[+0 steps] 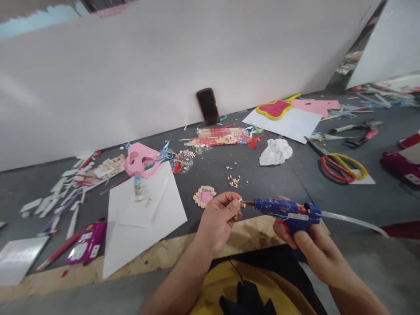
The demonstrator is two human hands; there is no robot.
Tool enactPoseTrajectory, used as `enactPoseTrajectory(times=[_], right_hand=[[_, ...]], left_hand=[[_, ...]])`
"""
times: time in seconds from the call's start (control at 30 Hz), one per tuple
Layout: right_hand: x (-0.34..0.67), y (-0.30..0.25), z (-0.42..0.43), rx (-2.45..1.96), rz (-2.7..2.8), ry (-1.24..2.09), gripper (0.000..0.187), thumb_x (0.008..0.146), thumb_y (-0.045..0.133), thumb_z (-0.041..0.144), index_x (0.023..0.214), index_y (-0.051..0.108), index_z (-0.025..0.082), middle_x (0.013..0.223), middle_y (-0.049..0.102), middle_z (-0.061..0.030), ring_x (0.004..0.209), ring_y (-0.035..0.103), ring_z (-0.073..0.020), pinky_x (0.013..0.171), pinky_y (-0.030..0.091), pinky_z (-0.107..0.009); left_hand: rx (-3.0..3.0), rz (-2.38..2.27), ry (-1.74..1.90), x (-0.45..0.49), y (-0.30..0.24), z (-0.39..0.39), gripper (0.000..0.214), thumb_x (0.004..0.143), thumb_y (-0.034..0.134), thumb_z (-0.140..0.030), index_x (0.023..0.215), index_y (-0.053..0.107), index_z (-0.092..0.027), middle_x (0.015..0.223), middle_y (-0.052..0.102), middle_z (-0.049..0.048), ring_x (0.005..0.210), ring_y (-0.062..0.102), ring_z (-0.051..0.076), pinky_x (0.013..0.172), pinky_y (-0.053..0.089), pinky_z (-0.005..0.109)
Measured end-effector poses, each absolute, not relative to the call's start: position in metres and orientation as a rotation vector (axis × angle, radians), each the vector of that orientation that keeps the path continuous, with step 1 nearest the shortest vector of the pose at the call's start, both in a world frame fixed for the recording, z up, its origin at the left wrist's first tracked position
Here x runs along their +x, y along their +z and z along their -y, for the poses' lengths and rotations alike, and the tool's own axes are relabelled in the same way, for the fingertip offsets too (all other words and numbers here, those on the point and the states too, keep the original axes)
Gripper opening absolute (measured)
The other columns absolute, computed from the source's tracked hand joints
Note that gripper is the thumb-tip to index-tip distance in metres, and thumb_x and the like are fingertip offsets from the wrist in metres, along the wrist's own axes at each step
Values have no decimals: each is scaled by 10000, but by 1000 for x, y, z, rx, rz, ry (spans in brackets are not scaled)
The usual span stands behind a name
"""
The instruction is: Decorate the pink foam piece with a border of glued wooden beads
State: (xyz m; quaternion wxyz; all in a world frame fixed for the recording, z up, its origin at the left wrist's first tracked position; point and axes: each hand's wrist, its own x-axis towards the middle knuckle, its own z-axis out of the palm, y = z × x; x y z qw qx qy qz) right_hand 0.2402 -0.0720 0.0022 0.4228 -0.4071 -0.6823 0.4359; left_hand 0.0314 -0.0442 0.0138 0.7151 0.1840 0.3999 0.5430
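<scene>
My right hand [308, 245] is wrapped round the handle of a blue glue gun [285, 210], with a long clear glue stick [354, 220] running out of its back end. The nozzle points left at the fingertips of my left hand [220, 216], which are pinched on a small pale bead [240, 201]. Just left of that hand lies a pink piece edged with pale beads [204, 197], partly hidden by the wrist side of the hand. A small group of loose pale beads [233, 181] lies on the dark table beyond my fingers.
A crumpled white tissue [276, 152] and red-and-yellow-handled scissors [341, 166] lie to the right. Packaged sticks [216, 136] lie farther back, below a phone [208, 106] leaning on the white wall. White paper [114, 227], a pink cutout [144, 156] and scattered strips [62, 192] occupy the left.
</scene>
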Motion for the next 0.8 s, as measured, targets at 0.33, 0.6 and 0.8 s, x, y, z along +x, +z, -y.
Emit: enactPoseTrajectory(times=[0.33,0.6,0.8], right_hand=[[238,5,70,-1004,1685,1105,244,970,359,395,1089,531,268,638,501,16,543,476,-123,501,429,-240],[235,11,68,-983,1674,1165,348,965,337,419,689,423,226,636,474,0,543,455,-118,482,420,-234],[238,4,69,-1005,1659,1169,245,964,364,410,1037,523,238,634,494,12,544,458,-125,502,420,-245]], left_hand=[[404,-874,1197,32,13,45,269,586,851,-288,734,679,-143,658,642,9,534,473,48,549,368,198],[400,-876,1196,32,12,45,270,577,855,-283,727,677,-147,652,642,7,542,475,49,542,365,191],[411,-885,1193,32,13,46,270,584,849,-283,737,674,-146,653,635,3,539,472,48,548,370,194]])
